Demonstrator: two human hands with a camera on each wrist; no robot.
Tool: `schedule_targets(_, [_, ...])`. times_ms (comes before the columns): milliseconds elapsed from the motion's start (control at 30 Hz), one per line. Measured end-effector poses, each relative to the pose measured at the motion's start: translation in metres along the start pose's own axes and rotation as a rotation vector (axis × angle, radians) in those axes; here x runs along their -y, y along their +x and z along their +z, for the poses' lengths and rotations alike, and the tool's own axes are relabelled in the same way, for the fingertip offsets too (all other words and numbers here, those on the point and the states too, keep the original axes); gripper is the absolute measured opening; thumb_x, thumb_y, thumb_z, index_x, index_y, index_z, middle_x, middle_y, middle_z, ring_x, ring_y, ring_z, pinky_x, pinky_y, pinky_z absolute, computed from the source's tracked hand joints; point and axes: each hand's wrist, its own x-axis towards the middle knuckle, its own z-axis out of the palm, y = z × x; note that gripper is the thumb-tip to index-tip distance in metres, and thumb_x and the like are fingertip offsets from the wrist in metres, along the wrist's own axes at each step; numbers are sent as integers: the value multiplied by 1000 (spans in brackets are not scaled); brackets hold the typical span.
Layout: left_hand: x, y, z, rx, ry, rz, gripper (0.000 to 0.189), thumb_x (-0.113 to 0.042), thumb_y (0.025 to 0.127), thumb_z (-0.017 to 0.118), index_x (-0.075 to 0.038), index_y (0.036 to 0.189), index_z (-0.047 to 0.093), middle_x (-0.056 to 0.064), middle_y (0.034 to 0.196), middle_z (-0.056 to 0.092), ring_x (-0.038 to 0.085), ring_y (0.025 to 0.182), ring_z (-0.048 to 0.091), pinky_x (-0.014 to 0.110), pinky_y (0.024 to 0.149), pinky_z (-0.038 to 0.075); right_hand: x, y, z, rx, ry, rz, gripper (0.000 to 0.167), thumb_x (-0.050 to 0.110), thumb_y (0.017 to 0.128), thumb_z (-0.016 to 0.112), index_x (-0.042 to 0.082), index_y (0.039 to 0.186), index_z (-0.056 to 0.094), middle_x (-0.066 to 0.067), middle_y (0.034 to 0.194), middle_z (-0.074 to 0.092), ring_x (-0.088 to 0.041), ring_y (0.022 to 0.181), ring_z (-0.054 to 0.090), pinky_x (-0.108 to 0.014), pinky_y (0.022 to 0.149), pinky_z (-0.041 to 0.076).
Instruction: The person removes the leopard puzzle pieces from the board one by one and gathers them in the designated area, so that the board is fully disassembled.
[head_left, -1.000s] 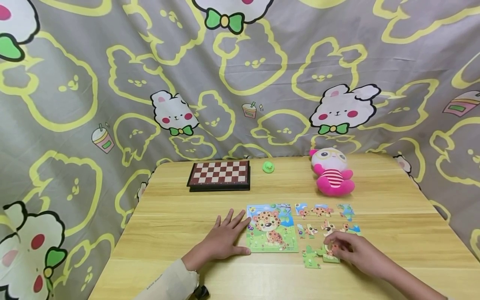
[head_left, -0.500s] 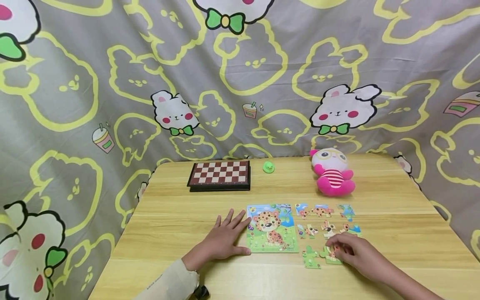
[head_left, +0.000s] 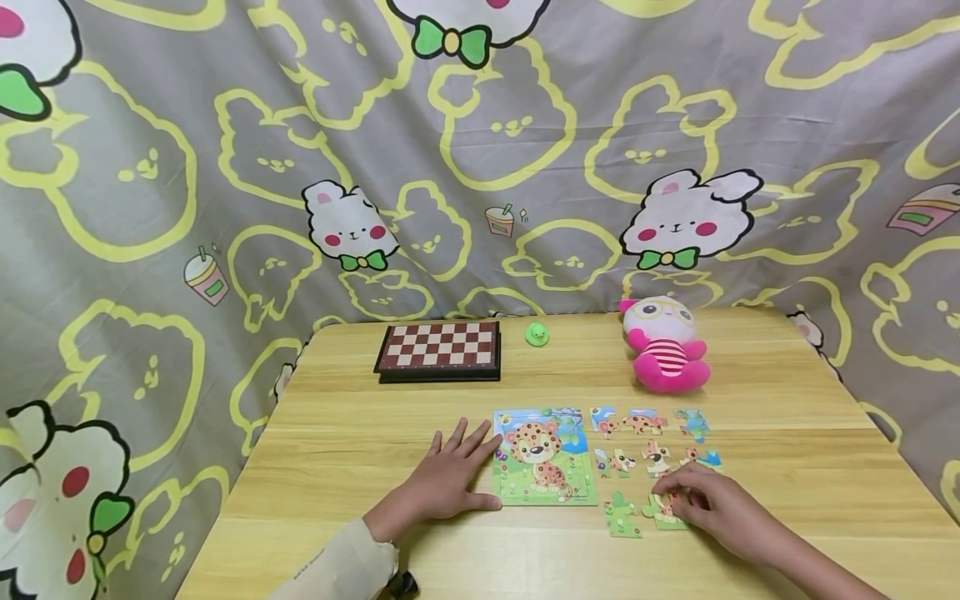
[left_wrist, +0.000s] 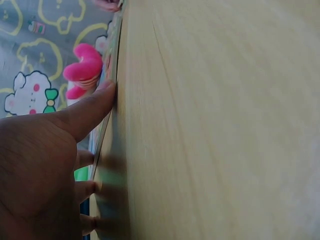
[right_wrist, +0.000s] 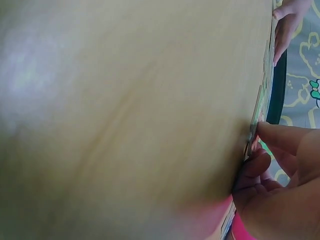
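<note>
My left hand (head_left: 446,479) lies spread on the table, its thumb and index fingertips at the left edge of a square leopard-cub puzzle board (head_left: 534,492). Curled fingers of my right hand (head_left: 711,504) pinch a green-and-orange puzzle piece (head_left: 667,518) low over or on the table; the hand hides part of it. A green corner piece (head_left: 622,522) lies just left of that one. Other loose pieces sit in rows behind, including a middle piece (head_left: 657,457) and a blue-green piece (head_left: 693,423). In the right wrist view, thumb and fingers (right_wrist: 275,137) meet at the piece's edge.
At the back of the wooden table (head_left: 337,500) are a folded chessboard (head_left: 438,346), a small green duck figure (head_left: 537,335) and a pink plush toy (head_left: 666,346). Patterned cloth (head_left: 525,167) hangs behind and along the sides.
My right hand has shifted slightly right with the puzzle piece, widening the space between it and the green corner piece. The left hand has stayed in place.
</note>
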Motion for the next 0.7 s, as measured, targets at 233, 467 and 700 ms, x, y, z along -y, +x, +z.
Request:
schedule_targets(233, [0,0,0,0,-1,1,97,-76,89,56,-31,167,21,0,174,9,38,159,4,72,119,16,1,-1,0,-6,3,1,15,16,98,72,19,112,74,9,98,62,-2,73,46,-24,57,40])
schedule_targets(467, [-1,0,-1,1,5,-1,97,-76,89,56,-30,167,21,0,174,8,38,159,4,72,119,15,1,0,0,-9,15,-1,15,15,97,72,18,112,74,8,98,62,-2,74,47,-24,57,40])
schedule_targets(700, [-1,0,-1,2,8,-4,97,-77,89,56,-30,167,21,0,174,8,38,159,4,72,119,15,4,1,-1,-8,33,-14,16,12,96,72,15,112,74,5,99,63,-3,73,48,-23,58,42])
